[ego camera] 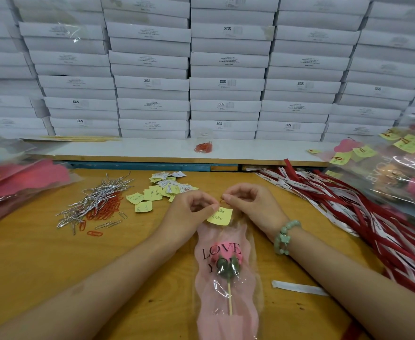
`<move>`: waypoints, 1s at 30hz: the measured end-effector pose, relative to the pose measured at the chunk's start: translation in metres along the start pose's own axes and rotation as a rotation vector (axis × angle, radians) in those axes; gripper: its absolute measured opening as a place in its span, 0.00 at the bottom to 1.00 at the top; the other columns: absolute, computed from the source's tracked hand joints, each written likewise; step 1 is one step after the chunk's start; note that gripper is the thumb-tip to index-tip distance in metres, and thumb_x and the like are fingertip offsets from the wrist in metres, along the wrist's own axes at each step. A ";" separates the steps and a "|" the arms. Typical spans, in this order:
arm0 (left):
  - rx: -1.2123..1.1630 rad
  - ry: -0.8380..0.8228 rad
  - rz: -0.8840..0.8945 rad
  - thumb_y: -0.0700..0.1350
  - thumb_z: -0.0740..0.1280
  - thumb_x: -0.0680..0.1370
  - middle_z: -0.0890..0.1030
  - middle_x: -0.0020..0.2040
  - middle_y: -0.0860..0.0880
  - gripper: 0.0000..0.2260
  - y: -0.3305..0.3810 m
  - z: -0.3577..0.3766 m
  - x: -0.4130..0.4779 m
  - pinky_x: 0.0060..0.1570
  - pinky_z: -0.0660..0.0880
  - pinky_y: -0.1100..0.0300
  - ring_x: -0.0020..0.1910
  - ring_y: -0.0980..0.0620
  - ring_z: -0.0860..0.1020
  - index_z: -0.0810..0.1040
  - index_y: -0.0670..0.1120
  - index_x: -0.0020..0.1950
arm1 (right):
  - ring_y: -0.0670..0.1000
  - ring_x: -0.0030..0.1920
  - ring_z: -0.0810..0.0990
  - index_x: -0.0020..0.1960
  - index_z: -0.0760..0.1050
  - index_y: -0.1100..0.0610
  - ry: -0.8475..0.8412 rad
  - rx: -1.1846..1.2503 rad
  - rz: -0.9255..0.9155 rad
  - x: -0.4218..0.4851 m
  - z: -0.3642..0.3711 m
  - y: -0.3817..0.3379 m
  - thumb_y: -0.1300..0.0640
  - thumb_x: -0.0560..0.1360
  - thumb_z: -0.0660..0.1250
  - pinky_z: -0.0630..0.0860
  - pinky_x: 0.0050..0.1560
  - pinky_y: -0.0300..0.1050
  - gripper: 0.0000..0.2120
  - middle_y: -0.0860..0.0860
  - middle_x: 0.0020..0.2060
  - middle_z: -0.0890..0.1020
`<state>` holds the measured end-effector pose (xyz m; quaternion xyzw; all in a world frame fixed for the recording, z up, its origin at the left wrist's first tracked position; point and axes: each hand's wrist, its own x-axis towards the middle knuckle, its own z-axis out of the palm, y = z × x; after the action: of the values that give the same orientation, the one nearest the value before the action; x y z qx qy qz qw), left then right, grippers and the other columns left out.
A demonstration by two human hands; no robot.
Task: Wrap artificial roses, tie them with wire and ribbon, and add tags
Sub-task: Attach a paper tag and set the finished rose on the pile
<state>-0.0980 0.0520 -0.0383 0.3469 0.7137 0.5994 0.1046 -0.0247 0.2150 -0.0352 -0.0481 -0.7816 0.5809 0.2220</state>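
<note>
STEP: tagging, you're fixing one yellow tag at the far end of the one wrapped rose | HANDS: left hand pinches the tag, right hand pinches one red paper clip | NEXT: likely slide the clip over tag and wrap together | COUNT: loose tags beyond-left of the rose, too many to count

wooden table | wire ties | paper clips | tags | ribbons | wrapped rose
</note>
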 end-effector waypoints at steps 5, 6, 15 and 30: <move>-0.021 0.000 -0.005 0.41 0.72 0.75 0.85 0.40 0.49 0.02 0.000 0.001 0.001 0.45 0.78 0.64 0.42 0.53 0.83 0.83 0.46 0.46 | 0.41 0.40 0.81 0.47 0.82 0.58 -0.033 -0.044 -0.034 0.000 0.001 -0.002 0.60 0.77 0.66 0.76 0.43 0.33 0.06 0.47 0.37 0.84; -0.024 -0.001 -0.005 0.41 0.72 0.75 0.85 0.40 0.49 0.02 0.000 0.001 0.000 0.44 0.78 0.64 0.42 0.54 0.83 0.83 0.47 0.46 | 0.40 0.40 0.81 0.47 0.82 0.58 -0.042 -0.050 -0.033 0.000 0.001 -0.003 0.61 0.77 0.66 0.75 0.42 0.32 0.06 0.48 0.38 0.84; 0.015 0.033 -0.006 0.40 0.72 0.75 0.82 0.37 0.53 0.01 0.000 0.001 0.001 0.40 0.75 0.69 0.38 0.60 0.80 0.83 0.46 0.45 | 0.50 0.41 0.83 0.51 0.79 0.57 -0.035 0.027 -0.014 0.001 0.003 -0.002 0.61 0.76 0.69 0.80 0.44 0.42 0.05 0.51 0.40 0.82; 0.040 0.048 0.010 0.39 0.74 0.74 0.84 0.36 0.52 0.03 0.001 -0.001 0.001 0.39 0.76 0.70 0.36 0.59 0.81 0.83 0.47 0.42 | 0.43 0.32 0.80 0.46 0.79 0.60 -0.123 0.101 0.005 -0.002 0.003 -0.005 0.62 0.76 0.67 0.76 0.34 0.34 0.04 0.48 0.33 0.83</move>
<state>-0.0987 0.0517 -0.0373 0.3382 0.7260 0.5937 0.0774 -0.0234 0.2101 -0.0315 -0.0032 -0.7633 0.6221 0.1743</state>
